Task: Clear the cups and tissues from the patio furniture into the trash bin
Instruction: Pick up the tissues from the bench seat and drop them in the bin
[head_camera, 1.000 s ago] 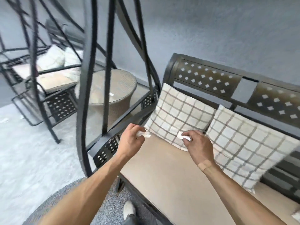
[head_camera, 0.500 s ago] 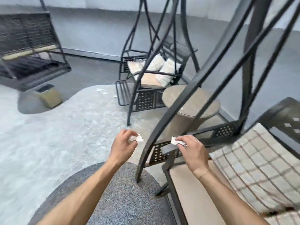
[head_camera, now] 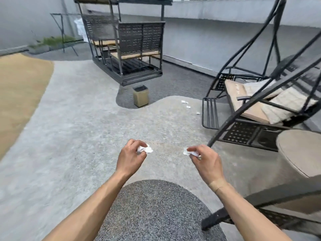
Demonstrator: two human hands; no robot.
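My left hand (head_camera: 130, 157) grips a crumpled white tissue (head_camera: 145, 149) in its curled fingers. A second white tissue (head_camera: 188, 151) is pinched in my right hand (head_camera: 206, 162). Both hands hover side by side over the pale patio floor. The trash bin (head_camera: 140, 95), a small tan square bin with a dark liner, stands on the floor well ahead of my hands. Several white tissue scraps (head_camera: 188, 106) lie on the floor to the right of the bin. No cup is in view.
A swing seat with beige cushions (head_camera: 257, 103) hangs in its black frame at the right. A round wicker table (head_camera: 300, 150) stands at the right edge. A covered dark swing bench (head_camera: 128, 49) is behind the bin. A dark round mat (head_camera: 156, 211) lies under my arms.
My view has swung left, away from the bench with checked pillows, toward the open patio and the bin. Both hands keep hold of their tissues.
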